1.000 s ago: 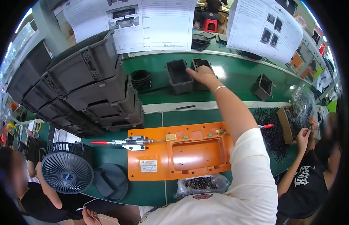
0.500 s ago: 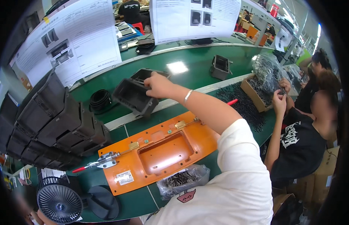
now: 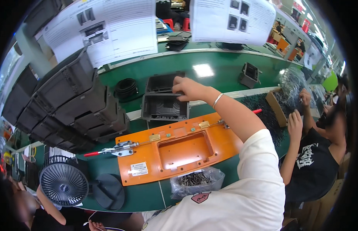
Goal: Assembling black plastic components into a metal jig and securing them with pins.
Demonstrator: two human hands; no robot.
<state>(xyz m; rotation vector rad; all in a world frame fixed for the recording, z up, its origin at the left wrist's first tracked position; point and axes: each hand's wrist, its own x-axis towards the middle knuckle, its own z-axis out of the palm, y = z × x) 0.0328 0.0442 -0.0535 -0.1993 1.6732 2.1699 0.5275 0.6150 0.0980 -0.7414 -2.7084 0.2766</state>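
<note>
Dark box (image 3: 163, 107): pinched at its rim by the right hand (image 3: 192, 91). Best held steady, clear of the orange fixture (image 3: 150, 154).

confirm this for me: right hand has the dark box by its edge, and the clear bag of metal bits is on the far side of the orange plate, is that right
The bag's place is wrong: the head view shows the clear bag on the near side of the orange plate. The right hand does have the dark box by its edge.
</note>
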